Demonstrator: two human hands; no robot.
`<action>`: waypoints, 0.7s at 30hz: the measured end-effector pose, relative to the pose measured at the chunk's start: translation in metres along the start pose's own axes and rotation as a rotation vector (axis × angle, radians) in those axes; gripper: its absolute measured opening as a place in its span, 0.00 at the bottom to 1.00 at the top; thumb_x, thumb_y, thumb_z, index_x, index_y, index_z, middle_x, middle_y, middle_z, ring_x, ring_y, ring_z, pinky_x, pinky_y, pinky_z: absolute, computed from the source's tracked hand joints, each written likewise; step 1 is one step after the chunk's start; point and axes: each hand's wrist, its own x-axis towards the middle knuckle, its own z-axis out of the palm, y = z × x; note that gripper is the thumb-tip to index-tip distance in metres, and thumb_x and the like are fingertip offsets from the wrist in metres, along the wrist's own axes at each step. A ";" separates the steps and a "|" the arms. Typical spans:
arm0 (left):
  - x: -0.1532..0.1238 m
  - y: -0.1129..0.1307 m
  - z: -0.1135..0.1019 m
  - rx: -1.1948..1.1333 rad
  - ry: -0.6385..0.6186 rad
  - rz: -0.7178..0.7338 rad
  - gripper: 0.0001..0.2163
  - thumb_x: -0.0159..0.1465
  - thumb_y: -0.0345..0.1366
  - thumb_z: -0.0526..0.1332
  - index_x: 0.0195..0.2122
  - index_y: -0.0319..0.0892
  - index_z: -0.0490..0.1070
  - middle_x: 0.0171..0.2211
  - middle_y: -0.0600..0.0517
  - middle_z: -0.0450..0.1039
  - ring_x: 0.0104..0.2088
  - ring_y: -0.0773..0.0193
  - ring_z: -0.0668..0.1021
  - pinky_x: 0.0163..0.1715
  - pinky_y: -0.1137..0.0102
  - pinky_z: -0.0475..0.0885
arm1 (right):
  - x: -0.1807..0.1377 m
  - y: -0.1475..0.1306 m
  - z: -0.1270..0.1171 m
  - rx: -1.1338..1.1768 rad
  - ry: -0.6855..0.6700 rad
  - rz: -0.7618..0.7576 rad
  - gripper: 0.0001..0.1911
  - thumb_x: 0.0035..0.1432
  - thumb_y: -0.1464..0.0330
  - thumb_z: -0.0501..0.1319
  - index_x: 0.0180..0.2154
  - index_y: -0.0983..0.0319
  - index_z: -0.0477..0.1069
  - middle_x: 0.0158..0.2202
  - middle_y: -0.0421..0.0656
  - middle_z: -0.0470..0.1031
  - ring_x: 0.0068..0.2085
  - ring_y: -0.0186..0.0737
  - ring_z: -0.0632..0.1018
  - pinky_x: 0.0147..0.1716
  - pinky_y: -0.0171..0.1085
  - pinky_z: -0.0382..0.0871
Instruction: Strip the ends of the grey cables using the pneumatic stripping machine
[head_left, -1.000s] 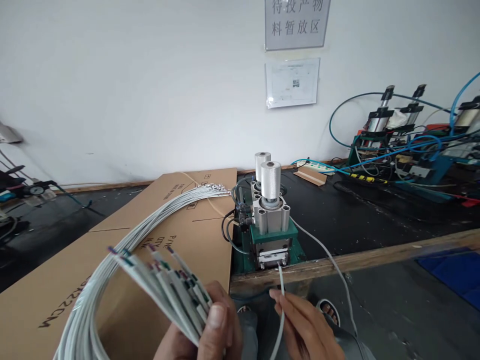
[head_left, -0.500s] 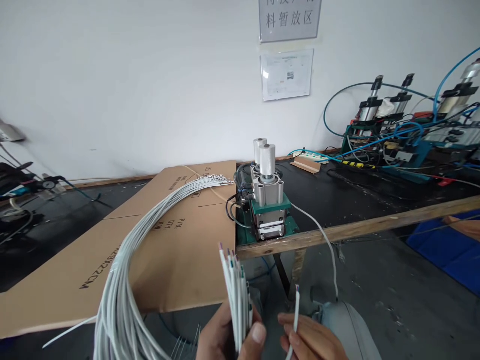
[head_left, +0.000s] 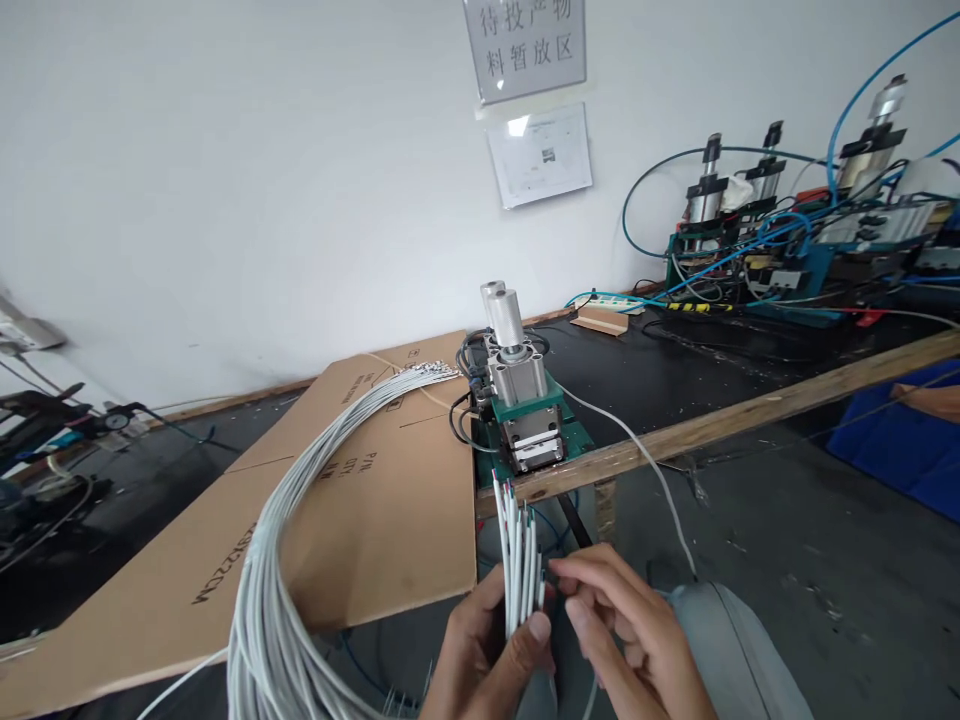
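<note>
Behind everything we have a pale wall [head_left: 225,180], and against it a black-topped table [head_left: 645,370] with a wooden near edge. A large cardboard sheet [head_left: 405,510] lies across the left part of the table and overhangs its near edge. Hoses and metal cylinders crowd a group of machines [head_left: 806,265] at the far right. On the cardboard we see a thick bundle of white cables [head_left: 277,560], curving from the near side to the far side, its far ends just left of a small press [head_left: 517,380]. That press stands near the table's front edge, right beside the cardboard. Above it on the wall hang a sign [head_left: 525,50] and, just below, a sleeved paper [head_left: 540,155].

At the near side, our left hand [head_left: 495,650] is closed around a bunch of cable ends [head_left: 519,560], upright and nearer to us than the press. Our right hand [head_left: 634,630] is just right of the bunch, thumb and forefinger parted, other fingers curled; we cannot tell whether the forefinger touches it. Smallest of all are the bunch's red and green wire tips [head_left: 508,485].
</note>
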 end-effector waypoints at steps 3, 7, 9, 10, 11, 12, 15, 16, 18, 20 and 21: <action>0.003 -0.004 0.000 0.052 -0.033 0.015 0.22 0.57 0.53 0.74 0.40 0.38 0.81 0.23 0.55 0.71 0.25 0.66 0.71 0.28 0.73 0.68 | 0.016 -0.010 0.006 0.106 -0.071 0.052 0.13 0.68 0.56 0.61 0.36 0.56 0.78 0.33 0.41 0.75 0.30 0.36 0.77 0.26 0.30 0.69; 0.006 -0.003 0.006 0.060 -0.080 0.005 0.22 0.55 0.54 0.74 0.34 0.37 0.78 0.23 0.56 0.68 0.24 0.68 0.67 0.26 0.74 0.63 | 0.012 -0.008 0.007 0.180 -0.095 0.145 0.18 0.67 0.53 0.63 0.32 0.59 0.76 0.31 0.40 0.71 0.30 0.36 0.75 0.25 0.30 0.67; 0.004 -0.002 0.008 0.064 -0.061 0.022 0.22 0.55 0.53 0.75 0.34 0.38 0.78 0.24 0.55 0.71 0.26 0.66 0.69 0.28 0.73 0.65 | 0.005 -0.006 0.005 0.299 -0.113 0.263 0.20 0.65 0.50 0.63 0.33 0.59 0.74 0.30 0.39 0.68 0.29 0.36 0.73 0.22 0.29 0.66; 0.002 -0.001 0.008 0.080 -0.035 0.032 0.21 0.55 0.54 0.74 0.35 0.38 0.79 0.24 0.54 0.73 0.27 0.65 0.71 0.29 0.73 0.67 | 0.002 -0.005 0.003 0.379 -0.123 0.324 0.20 0.64 0.48 0.64 0.34 0.58 0.73 0.28 0.38 0.67 0.27 0.35 0.72 0.22 0.29 0.66; 0.000 -0.001 0.008 0.103 0.005 0.044 0.21 0.55 0.54 0.74 0.35 0.39 0.80 0.25 0.52 0.75 0.28 0.63 0.73 0.30 0.72 0.68 | -0.002 -0.005 0.002 0.463 -0.136 0.373 0.21 0.63 0.46 0.64 0.35 0.57 0.73 0.27 0.37 0.66 0.26 0.35 0.71 0.21 0.30 0.66; -0.002 0.000 0.008 0.129 0.052 0.059 0.22 0.55 0.55 0.74 0.36 0.39 0.80 0.27 0.51 0.76 0.30 0.61 0.74 0.32 0.71 0.70 | -0.006 -0.003 0.001 0.540 -0.157 0.405 0.22 0.62 0.45 0.64 0.36 0.56 0.72 0.26 0.37 0.65 0.25 0.35 0.70 0.22 0.31 0.67; -0.008 0.005 0.009 0.205 0.086 0.079 0.20 0.59 0.54 0.71 0.34 0.40 0.78 0.26 0.53 0.75 0.30 0.62 0.74 0.32 0.72 0.70 | -0.020 0.005 0.003 0.702 -0.222 0.449 0.21 0.62 0.44 0.64 0.38 0.55 0.73 0.24 0.36 0.65 0.23 0.34 0.69 0.23 0.31 0.70; -0.010 0.008 0.010 0.227 0.043 0.067 0.19 0.60 0.54 0.71 0.32 0.41 0.76 0.24 0.54 0.72 0.27 0.65 0.72 0.30 0.73 0.69 | -0.026 0.009 0.005 0.740 -0.232 0.461 0.20 0.63 0.46 0.64 0.37 0.56 0.73 0.24 0.35 0.64 0.23 0.32 0.68 0.22 0.30 0.70; -0.012 0.016 0.011 0.236 -0.094 -0.016 0.19 0.62 0.53 0.69 0.29 0.41 0.72 0.19 0.57 0.69 0.20 0.68 0.70 0.23 0.75 0.66 | -0.035 0.017 0.011 0.820 -0.242 0.466 0.19 0.64 0.49 0.66 0.37 0.58 0.73 0.23 0.34 0.64 0.23 0.31 0.68 0.23 0.29 0.71; -0.013 0.023 0.013 0.170 -0.226 -0.147 0.19 0.62 0.53 0.69 0.30 0.42 0.70 0.16 0.57 0.70 0.17 0.68 0.72 0.18 0.76 0.65 | -0.042 0.019 0.014 0.874 -0.261 0.435 0.19 0.64 0.51 0.67 0.37 0.60 0.74 0.23 0.34 0.66 0.23 0.30 0.69 0.24 0.31 0.74; -0.014 0.026 0.013 0.124 -0.277 -0.202 0.18 0.62 0.53 0.69 0.31 0.42 0.70 0.16 0.57 0.71 0.16 0.67 0.73 0.17 0.76 0.66 | -0.044 0.018 0.015 0.879 -0.274 0.427 0.19 0.63 0.52 0.68 0.37 0.61 0.74 0.23 0.35 0.67 0.23 0.31 0.70 0.25 0.32 0.76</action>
